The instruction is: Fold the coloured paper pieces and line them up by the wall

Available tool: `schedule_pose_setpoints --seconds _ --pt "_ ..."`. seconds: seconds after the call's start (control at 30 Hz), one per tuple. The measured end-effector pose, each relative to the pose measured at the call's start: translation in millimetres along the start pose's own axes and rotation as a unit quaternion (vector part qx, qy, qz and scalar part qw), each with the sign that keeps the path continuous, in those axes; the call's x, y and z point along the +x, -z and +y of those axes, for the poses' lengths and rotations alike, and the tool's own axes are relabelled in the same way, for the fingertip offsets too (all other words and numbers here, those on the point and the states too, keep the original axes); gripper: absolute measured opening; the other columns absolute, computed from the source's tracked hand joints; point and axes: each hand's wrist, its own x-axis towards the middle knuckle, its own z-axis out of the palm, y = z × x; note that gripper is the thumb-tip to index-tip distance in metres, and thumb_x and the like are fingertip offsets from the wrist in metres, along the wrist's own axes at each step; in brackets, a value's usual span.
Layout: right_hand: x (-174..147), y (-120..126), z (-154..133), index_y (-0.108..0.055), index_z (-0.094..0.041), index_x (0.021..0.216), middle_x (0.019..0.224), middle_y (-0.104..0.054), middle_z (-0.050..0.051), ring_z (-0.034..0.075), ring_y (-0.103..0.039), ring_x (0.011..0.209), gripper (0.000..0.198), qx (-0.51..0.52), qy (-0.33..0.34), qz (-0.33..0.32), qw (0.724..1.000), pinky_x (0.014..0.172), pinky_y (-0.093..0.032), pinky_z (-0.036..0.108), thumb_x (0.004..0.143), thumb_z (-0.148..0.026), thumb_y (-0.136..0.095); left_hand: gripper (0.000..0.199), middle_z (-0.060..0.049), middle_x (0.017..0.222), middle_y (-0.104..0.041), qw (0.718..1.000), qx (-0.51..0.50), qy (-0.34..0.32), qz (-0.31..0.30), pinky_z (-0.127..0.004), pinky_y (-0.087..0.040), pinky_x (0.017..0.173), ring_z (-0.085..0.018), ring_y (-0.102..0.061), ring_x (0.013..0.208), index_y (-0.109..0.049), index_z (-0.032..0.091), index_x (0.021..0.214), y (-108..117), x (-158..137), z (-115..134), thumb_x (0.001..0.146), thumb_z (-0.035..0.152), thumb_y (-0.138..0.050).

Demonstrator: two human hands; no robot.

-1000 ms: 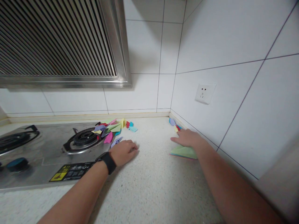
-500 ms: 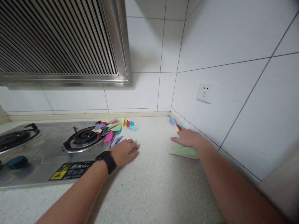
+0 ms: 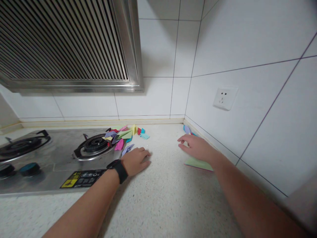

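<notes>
My left hand [image 3: 136, 160], with a black watch [image 3: 118, 170] on its wrist, rests on the speckled countertop with fingers apart and nothing in them. Just beyond it lies a purple folded paper [image 3: 127, 149], beside a heap of colourful folded papers [image 3: 124, 134] at the stove's right edge. Over the counter on the right hovers my right hand [image 3: 195, 147], thumb and fingers apart, no object showing between them. Under its wrist is a stack of paper sheets [image 3: 198, 163], green on top. Behind that hand, several small folded papers [image 3: 187, 129] sit against the wall, partly hidden.
A steel gas stove [image 3: 56, 172] with black burners [image 3: 95, 144] and knobs [image 3: 30, 169] fills the left. Above it hangs a range hood [image 3: 74, 43]. White tiled walls meet in the corner, and the right one carries a power socket [image 3: 225, 98].
My right hand has lifted and drawn slightly back from the small folded papers by the wall. My left hand stays in place on the counter. The view has turned slightly left.
</notes>
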Motion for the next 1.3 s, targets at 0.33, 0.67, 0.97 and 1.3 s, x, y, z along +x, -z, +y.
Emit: schedule_pose_setpoints --seconds 0.33,0.67,0.97,1.3 --pt "-8 -22 -47 -0.069 -0.022 0.100 0.093 -0.070 0.003 0.017 -0.062 0.085 0.021 0.100 0.208 -0.077 0.970 0.076 -0.043 0.029 0.090 -0.028 -0.052 0.032 -0.010 0.109 -0.063 0.992 0.074 0.097 0.043 -0.039 -0.043 0.091 -0.027 -0.055 0.107 -0.064 0.022 0.111 14 -1 -18 0.085 0.038 -0.054" --pt "-8 -20 -36 -0.070 -0.022 0.097 0.089 -0.071 0.004 0.017 -0.061 0.080 0.021 0.090 0.159 -0.085 0.979 0.074 -0.043 0.030 0.089 -0.029 -0.052 0.043 -0.011 0.107 -0.068 0.967 0.091 0.238 0.010 -0.035 -0.046 0.081 -0.027 -0.064 0.098 -0.060 0.020 0.119 23 -14 -73 0.077 0.029 -0.060" --pt "-5 -23 -34 -0.071 -0.022 0.095 0.087 -0.071 0.004 0.018 -0.061 0.078 0.022 0.082 0.154 -0.091 0.981 0.072 -0.043 0.030 0.089 -0.031 -0.052 0.033 -0.003 0.090 -0.073 0.968 0.080 0.237 0.020 -0.029 -0.045 0.069 -0.022 -0.066 0.087 -0.066 0.026 0.108 25 -12 -65 0.076 0.023 -0.057" --pt "-4 -26 -42 -0.064 -0.023 0.106 0.095 -0.068 0.004 0.020 -0.060 0.091 0.021 0.087 0.174 -0.016 0.981 0.081 -0.043 0.032 0.087 -0.029 -0.058 0.036 0.001 0.101 -0.071 0.997 0.023 0.046 0.056 -0.028 -0.046 0.075 -0.019 -0.065 0.091 -0.061 0.029 0.118 22 0 0 0.082 0.027 -0.056"
